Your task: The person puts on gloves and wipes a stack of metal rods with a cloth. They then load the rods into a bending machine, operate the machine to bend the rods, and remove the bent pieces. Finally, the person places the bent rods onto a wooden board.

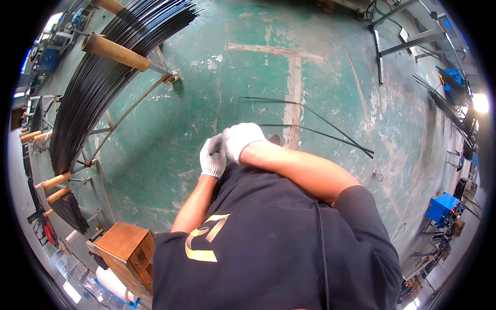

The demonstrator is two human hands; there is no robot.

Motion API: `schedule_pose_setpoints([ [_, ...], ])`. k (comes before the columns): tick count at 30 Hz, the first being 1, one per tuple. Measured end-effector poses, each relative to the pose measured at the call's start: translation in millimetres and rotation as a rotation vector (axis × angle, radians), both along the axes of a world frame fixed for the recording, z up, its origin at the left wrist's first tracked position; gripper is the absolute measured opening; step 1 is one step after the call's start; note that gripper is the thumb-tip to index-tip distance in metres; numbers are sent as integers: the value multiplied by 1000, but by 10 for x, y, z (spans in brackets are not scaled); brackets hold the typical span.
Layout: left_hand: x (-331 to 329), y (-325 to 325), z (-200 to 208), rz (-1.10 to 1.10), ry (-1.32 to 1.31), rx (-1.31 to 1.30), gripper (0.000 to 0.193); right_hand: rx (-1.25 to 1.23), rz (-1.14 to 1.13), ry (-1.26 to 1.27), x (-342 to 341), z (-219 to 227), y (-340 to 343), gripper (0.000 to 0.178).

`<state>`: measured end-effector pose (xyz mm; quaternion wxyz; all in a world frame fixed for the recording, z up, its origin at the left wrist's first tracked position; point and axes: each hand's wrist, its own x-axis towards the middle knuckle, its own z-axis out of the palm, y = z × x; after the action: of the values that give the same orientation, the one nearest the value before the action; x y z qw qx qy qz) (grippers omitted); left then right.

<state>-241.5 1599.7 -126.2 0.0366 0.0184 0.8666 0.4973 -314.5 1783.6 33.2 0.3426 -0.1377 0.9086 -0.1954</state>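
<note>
Both my hands wear white knit gloves and meet in front of my waist. My left hand (212,157) is curled, and a small dark piece (215,150) shows at its fingers; its kind is too small to tell. Bent over and touching it, my right hand (243,140) is closed, with its fingertips hidden, so what it grips does not show. Beyond my right hand, thin black rods (330,135) stretch low over the green floor toward the right, their far ends coming together. Whether they reach into my hands cannot be seen.
A large bundle of long black rods (88,98) lies on a metal rack (121,121) with cardboard rollers (116,51) at the left. A wooden cabinet (124,242) stands near left. Along the right are a metal frame (413,41) and a blue box (442,208).
</note>
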Motion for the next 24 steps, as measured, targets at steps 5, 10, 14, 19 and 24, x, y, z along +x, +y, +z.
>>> schedule_pose_setpoints([
  [5, -101, -12, -341, -50, -84, 278, 30, -72, 9, 4, 36, 15, -249, 28],
  [10, 4, -249, -892, -72, -188, 465, 26, -114, -11, -61, 7, 124, -252, 33],
  [14, 30, -338, -831, 99, -441, 976, 25, -158, -51, -94, 7, 106, -236, 31],
  [19, -47, -377, -740, 185, -579, 1063, 28, -205, -85, -90, 19, -28, -283, 31],
  [24, -28, -327, -581, 271, -607, 1167, 25, -275, -88, -91, 36, -147, -274, 32],
])
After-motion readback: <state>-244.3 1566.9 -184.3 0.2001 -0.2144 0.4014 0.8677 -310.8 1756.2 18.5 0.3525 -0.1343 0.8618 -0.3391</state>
